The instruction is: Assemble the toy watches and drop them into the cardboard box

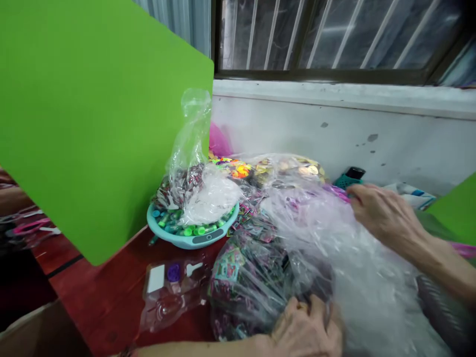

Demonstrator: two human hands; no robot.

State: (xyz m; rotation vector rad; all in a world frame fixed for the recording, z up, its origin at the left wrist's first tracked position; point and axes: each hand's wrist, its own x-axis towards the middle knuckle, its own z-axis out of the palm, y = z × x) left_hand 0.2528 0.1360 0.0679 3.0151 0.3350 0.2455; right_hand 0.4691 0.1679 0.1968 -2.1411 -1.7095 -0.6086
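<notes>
My left hand (307,327) is at the bottom, its fingers bent into the clear plastic of a large bag (256,267) full of small colourful printed pieces. On the right, my right hand (383,213) has its fingers closed at the upper edge of crumpled clear plastic (345,253), beside a purple strip. A light blue basin (189,240) left of the bags holds green and teal pieces, with two clear bags on top. In front of it, a clear moulded tray (163,297) holds a white card, a purple round piece and a small white piece.
A large green panel (104,109) stands at the left, another at the right edge. Bags of orange and gold pieces (290,168) lie against the white wall under a barred window. A person's arm (13,201) shows at the far left, near pink items on the red table (107,297).
</notes>
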